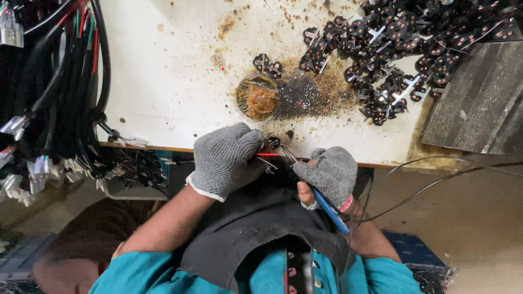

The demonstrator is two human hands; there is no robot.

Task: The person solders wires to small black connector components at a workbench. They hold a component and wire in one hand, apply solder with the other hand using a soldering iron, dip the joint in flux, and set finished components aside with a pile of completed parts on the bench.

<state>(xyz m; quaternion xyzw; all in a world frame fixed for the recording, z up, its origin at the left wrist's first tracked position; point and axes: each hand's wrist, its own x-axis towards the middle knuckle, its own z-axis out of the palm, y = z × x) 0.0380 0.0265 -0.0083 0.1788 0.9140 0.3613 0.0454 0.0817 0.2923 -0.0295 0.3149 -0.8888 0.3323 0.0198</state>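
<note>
While a heap of black plug inserts (403, 49) too many to count covers the table (163, 65), two lie apart; the left hand (226, 158) pinches one red wire (267, 154), and the right hand (329, 174) grips one blue-handled soldering iron (327, 209).

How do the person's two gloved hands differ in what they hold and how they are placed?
The left hand is curled into a fist and pinches a thin red wire; the right hand grips a blue-handled soldering iron like a pen. The left hand sits higher, partly over the table edge; the right hand sits lower, just below that edge. Both wear grey knitted gloves and meet at the same small part.
</note>
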